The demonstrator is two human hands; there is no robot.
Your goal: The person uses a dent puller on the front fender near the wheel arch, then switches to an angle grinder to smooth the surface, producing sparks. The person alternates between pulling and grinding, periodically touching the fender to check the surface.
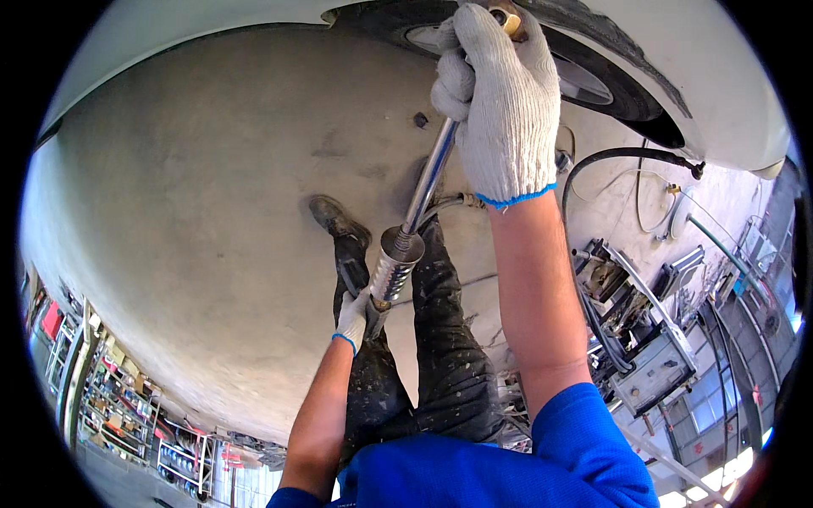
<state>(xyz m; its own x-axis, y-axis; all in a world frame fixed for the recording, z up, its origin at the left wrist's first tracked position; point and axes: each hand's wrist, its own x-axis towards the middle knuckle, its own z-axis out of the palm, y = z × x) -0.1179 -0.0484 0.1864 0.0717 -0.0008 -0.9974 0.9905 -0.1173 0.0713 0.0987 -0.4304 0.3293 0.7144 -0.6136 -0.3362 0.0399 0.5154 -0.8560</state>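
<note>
A slide hammer with a chrome shaft runs up and away from me toward a white car body. My right hand, in a white knit glove with a blue cuff, is closed round the far end of the shaft. A brass-coloured fitting pokes out above its fingers, close to the car's wheel. The ribbed metal weight sits at the near end of the shaft. Just below it, my left hand, gloved too, is closed on the tool's grey rear handle; its fingers are partly hidden.
The white car panel curves over a tyre at the top. A black hose and thin cables lie to the right, by a metal cart full of parts. Shelves stand lower left. My boot rests on the concrete floor.
</note>
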